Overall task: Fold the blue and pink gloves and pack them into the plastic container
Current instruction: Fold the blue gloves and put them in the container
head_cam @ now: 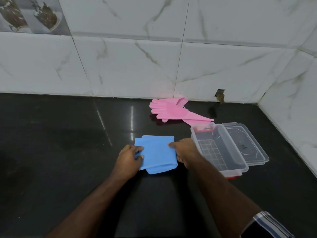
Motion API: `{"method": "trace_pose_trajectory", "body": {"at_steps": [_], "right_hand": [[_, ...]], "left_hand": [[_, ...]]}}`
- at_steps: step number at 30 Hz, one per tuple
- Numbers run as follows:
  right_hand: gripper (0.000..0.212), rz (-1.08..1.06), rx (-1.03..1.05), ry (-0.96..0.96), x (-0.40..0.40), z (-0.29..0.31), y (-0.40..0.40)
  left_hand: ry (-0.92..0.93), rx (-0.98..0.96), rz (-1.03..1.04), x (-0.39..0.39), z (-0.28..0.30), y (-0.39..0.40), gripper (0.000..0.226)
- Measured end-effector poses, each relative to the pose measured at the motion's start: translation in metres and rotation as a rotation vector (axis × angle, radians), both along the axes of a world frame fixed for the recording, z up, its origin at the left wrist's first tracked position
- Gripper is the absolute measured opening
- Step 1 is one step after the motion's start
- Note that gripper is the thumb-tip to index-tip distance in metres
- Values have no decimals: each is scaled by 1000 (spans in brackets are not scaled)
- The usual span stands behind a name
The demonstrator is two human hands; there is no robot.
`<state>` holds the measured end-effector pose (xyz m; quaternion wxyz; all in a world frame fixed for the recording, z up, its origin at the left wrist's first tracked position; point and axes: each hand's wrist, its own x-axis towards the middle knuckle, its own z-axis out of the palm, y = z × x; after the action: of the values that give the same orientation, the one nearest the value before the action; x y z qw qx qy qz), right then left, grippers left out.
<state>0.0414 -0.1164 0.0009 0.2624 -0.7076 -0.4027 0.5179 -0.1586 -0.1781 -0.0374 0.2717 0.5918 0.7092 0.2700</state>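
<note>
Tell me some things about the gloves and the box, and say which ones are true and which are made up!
1. Both hands hold the folded blue gloves. True: the left hand grips the left edge and the right hand the right edge.
2. The pink gloves are inside the plastic container. False: they lie unfolded on the black counter, near the wall.
3. The container is open. True: its clear lid lies beside it, on the right.
4. The blue gloves are already packed. False: they are on the counter, left of the container.
5. The container sits to the left of the hands. False: it is on their right.
</note>
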Motion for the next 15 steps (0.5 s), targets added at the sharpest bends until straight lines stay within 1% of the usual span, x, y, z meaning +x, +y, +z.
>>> {"method": "trace_pose_trajectory", "body": {"at_steps": [1, 3, 7, 11, 13, 14, 15], "right_hand": [[52, -13, -13, 70, 0, -2, 2], [41, -51, -26, 187, -5, 6, 0], [25, -55, -30, 297, -12, 25, -5], [14, -64, 10, 433, -15, 43, -11], [15, -81, 39, 510, -14, 50, -13], [15, -95, 48, 543, -13, 53, -13], [15, -116, 52, 578, -12, 56, -13]], "left_hand": [[-14, -1, 2, -1, 1, -1, 39], [-25, 3, 3, -2, 1, -2, 39], [-69, 13, 25, -4, 2, -3, 37], [-165, 89, 169, -3, 11, -2, 26], [-271, 128, 310, 3, 25, -6, 12], [-365, 130, 372, 7, 32, -8, 6], [-477, 94, 408, 11, 39, -12, 13]]}}
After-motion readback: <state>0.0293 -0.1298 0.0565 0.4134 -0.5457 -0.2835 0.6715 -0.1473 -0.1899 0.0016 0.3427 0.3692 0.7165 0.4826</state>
